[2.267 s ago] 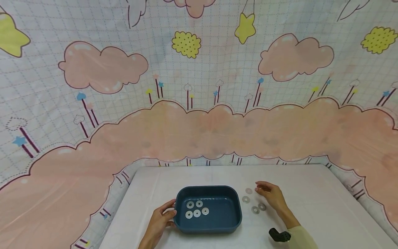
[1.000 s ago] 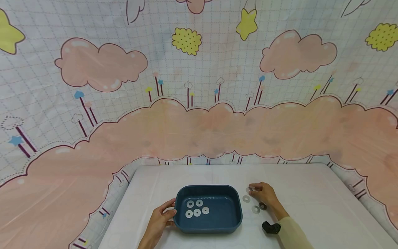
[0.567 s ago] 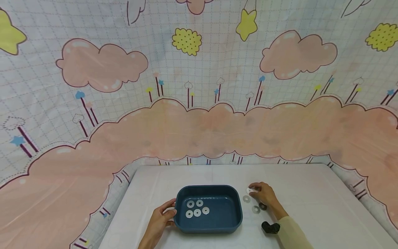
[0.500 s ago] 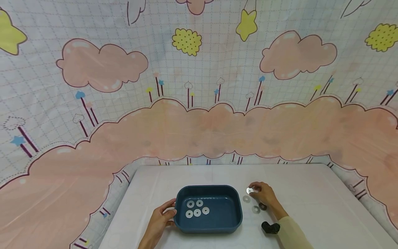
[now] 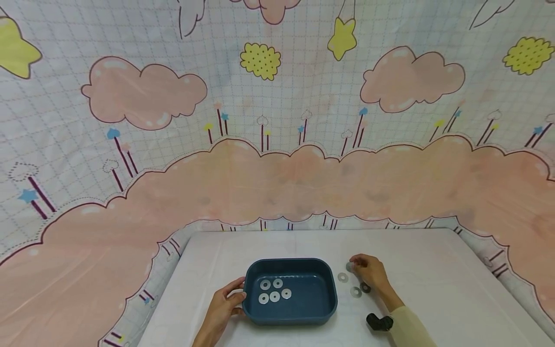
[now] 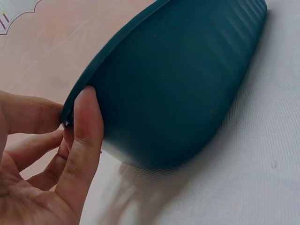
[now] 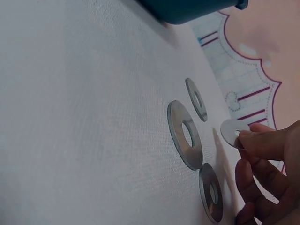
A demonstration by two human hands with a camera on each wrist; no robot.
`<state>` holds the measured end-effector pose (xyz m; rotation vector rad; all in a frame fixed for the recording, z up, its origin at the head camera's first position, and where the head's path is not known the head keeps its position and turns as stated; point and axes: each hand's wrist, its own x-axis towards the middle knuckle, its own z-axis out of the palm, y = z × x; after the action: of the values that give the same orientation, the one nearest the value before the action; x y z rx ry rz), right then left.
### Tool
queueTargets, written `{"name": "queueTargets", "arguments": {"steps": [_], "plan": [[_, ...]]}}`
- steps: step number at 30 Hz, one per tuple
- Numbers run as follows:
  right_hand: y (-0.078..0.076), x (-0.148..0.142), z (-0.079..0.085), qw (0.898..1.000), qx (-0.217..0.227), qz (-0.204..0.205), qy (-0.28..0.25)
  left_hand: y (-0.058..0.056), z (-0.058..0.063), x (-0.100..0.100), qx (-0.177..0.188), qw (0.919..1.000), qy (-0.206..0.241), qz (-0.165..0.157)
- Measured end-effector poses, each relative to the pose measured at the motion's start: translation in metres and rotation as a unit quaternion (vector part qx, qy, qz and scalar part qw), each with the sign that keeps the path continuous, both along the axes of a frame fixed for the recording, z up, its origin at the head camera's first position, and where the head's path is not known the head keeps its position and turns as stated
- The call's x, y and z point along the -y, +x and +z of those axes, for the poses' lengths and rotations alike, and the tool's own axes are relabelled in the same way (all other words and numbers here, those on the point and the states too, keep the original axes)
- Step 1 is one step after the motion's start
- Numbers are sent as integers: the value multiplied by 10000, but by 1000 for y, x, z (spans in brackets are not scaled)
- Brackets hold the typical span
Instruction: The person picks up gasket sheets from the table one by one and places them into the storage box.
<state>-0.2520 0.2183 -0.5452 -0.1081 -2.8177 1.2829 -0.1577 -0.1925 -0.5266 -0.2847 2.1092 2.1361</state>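
Observation:
A dark blue plastic tray (image 5: 303, 315) stands on the white table, with several flat metal washers (image 5: 274, 297) lying in its left half. My left hand (image 5: 222, 304) grips the tray's left rim; in the left wrist view the thumb (image 6: 86, 126) lies against the outer wall. To the right of the tray, my right hand (image 5: 374, 273) pinches one washer (image 7: 230, 131) between thumb and fingertips, lifted off the cloth. Below it on the table lie three more washers, one nearest the tray (image 5: 343, 277) and two close together (image 5: 356, 292).
White cloth (image 5: 451, 289) covers the table. A patterned curtain (image 5: 277, 188) with clouds and stars rises behind its back edge. A black device (image 5: 379, 322) sits at my right wrist, by a pale sleeve (image 5: 409, 327).
My right hand has come down onto the farthest washer, pinched it and raised it from the table. The left hand has stayed on the tray's rim.

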Motion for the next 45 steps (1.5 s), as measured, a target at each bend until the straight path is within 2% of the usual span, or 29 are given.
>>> {"name": "queueTargets", "arguments": {"steps": [9, 20, 26, 45], "plan": [[14, 0, 11, 9996, -198, -122, -182, 0, 0, 0, 15, 10000, -50, 2], [24, 6, 20, 9964, -52, -278, -802, 0, 0, 0, 0, 10000, -25, -28], [30, 14, 31, 9932, -150, -183, -1143, 0, 0, -1, -24, 10000, -10, 4], [47, 40, 65, 9838, -348, 28, -1760, -1, -2, -1, 164, 9998, -27, 71]]}}
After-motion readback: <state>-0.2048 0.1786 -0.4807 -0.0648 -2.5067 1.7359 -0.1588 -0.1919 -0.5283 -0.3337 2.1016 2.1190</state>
